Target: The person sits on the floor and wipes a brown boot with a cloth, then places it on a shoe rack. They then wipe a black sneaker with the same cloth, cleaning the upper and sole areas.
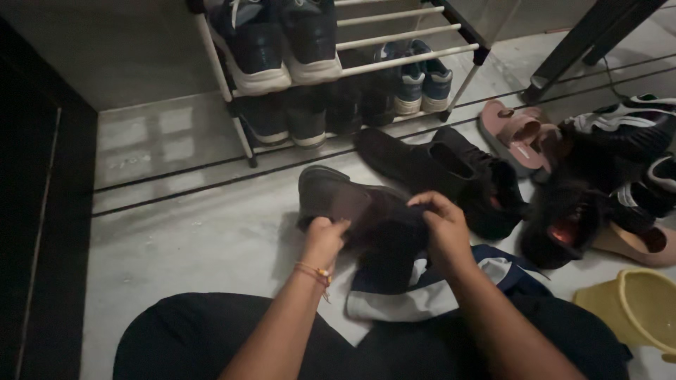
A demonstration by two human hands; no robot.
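Item, nearest: the person's lap in black trousers (211, 338), seated on a pale tiled floor (197, 232). Over the lap edge, a dark blue and white cloth (422, 292), its upper part bunched up against the shoe. Left hand (325, 238), thread bracelet at the wrist, closed on the heel end of a dark shoe (338, 200), which is held just above the floor in front of the knees, sole side towards the rack. Right hand (442, 229), fingers curled, pressing the cloth onto the shoe's toe end. Judgement: the wipe goes best with the left grip kept firm at the heel and the cloth folded to a clean face. To the right, a yellow plastic basin (641, 306). Beyond the shoe, a pair of black ankle boots (451, 172) lying on their sides, then a loose heap of sandals and trainers (605, 176), a pink slipper (514, 137) among them. Farthest: a white-railed shoe rack (394, 49) holding dark blue trainers (274, 42) on two tiers.
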